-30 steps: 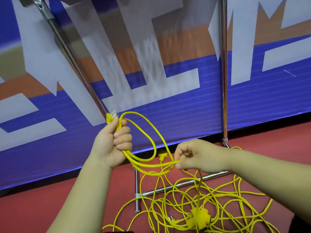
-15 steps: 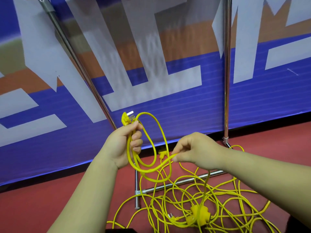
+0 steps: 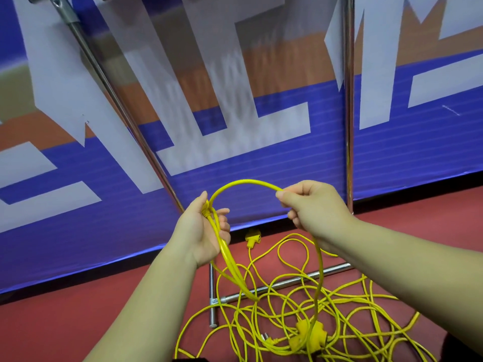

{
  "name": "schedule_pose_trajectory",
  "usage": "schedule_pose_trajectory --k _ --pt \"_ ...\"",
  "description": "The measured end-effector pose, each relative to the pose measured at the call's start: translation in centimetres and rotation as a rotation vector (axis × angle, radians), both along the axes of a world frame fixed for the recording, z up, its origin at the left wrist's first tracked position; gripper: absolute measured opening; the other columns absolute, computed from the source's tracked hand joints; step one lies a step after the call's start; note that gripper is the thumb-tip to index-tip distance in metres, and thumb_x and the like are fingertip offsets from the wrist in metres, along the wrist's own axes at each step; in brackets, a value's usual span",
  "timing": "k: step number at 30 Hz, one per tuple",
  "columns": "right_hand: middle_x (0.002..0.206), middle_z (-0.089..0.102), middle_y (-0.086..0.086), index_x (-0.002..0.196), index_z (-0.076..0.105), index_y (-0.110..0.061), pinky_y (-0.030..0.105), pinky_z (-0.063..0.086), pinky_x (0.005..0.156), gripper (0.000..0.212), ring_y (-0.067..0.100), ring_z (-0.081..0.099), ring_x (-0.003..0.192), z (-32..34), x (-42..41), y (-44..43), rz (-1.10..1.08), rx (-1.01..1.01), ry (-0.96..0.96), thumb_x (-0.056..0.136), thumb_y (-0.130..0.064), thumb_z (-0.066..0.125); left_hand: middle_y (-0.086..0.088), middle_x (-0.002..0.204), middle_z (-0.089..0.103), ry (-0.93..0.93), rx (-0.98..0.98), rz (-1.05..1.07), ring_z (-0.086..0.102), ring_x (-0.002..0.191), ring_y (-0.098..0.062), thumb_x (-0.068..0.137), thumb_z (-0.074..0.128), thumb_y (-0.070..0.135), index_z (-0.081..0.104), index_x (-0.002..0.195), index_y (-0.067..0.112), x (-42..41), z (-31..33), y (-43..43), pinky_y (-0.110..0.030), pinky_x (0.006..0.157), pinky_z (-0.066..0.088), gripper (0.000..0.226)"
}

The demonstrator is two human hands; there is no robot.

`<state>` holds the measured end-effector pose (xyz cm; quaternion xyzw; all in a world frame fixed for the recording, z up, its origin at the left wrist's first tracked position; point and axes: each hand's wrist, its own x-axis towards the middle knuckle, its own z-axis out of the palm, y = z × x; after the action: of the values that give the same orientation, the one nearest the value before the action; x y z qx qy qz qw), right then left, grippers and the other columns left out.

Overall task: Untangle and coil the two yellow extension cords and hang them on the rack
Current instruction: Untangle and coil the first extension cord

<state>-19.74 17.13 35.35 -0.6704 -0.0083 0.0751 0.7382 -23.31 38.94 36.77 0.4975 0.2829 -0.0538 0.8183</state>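
1. Gripping several gathered loops of a yellow extension cord [image 3: 248, 181], the left hand [image 3: 201, 231] curls its fingers round the strands in front of a blue banner [image 3: 261, 168].
2. The right hand [image 3: 316, 207] pinches the same cord between thumb and curled fingers, and an arch of cable spans the gap between both hands.
3. From the right hand the cord drops into a yellow tangle [image 3: 287, 309] on the red floor [image 3: 78, 322], heaped across the base bar of the chrome rack [image 3: 349, 126].
4. A yellow socket block [image 3: 312, 335] sits low in the heap. What looks like another yellow plug [image 3: 253, 235] lies at the banner's lower edge.
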Motion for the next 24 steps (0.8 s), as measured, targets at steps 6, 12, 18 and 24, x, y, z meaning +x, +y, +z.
schedule_pose_trajectory --k 6,12,18,24 --pt "0.071 0.058 0.008 0.083 0.064 -0.006 0.026 0.035 0.044 0.013 0.012 0.044 0.047 0.1 0.3 -0.1 -0.067 0.046 0.103 0.092 -0.015 0.067 -0.002 0.059 0.046 0.073 0.266 -0.053 0.041 0.042 -0.01 0.097 0.052 0.058 0.064 0.095 -0.002 0.1 -0.5 -0.1 -0.019 0.035 0.028 0.061" --pt "0.067 0.049 0.009 0.082 0.06 -0.003 0.02 0.04 0.044 0.013 0.012 0.044 0.048 0.8 0.2 -0.2 -0.032 0.167 0.211 0.092 -0.001 0.053 -0.002 0.059 0.045 0.037 0.49 -0.221 0.038 0.045 -0.013 0.094 0.056 0.059 0.066 0.09 0.004 -0.4 -0.5 -1.1 -0.024 0.043 0.028 0.056" --pt "0.074 0.062 0.006 0.093 0.071 -0.014 0.02 0.046 0.046 0.008 0.011 0.052 0.052 0.6 -0.5 -0.1 0.041 0.034 0.08 0.096 -0.015 0.064 0.0 0.062 0.042 -0.026 0.24 -0.197 0.037 0.047 -0.01 0.095 0.058 0.045 0.06 0.08 0.011 -0.4 0.2 -2.8 -0.02 0.041 0.031 0.037" --pt "0.071 0.07 0.009 0.091 0.073 -0.015 0.026 0.055 0.053 0.005 0.011 0.062 0.053 0.6 -1.5 0.9 0.071 -0.179 -0.125 0.091 -0.02 0.071 0.0 0.064 0.045 -0.1 0.159 -0.061 0.04 0.046 -0.009 0.099 0.057 0.039 0.066 0.094 0.007 0.0 0.5 -4.5 -0.019 0.038 0.03 0.034"
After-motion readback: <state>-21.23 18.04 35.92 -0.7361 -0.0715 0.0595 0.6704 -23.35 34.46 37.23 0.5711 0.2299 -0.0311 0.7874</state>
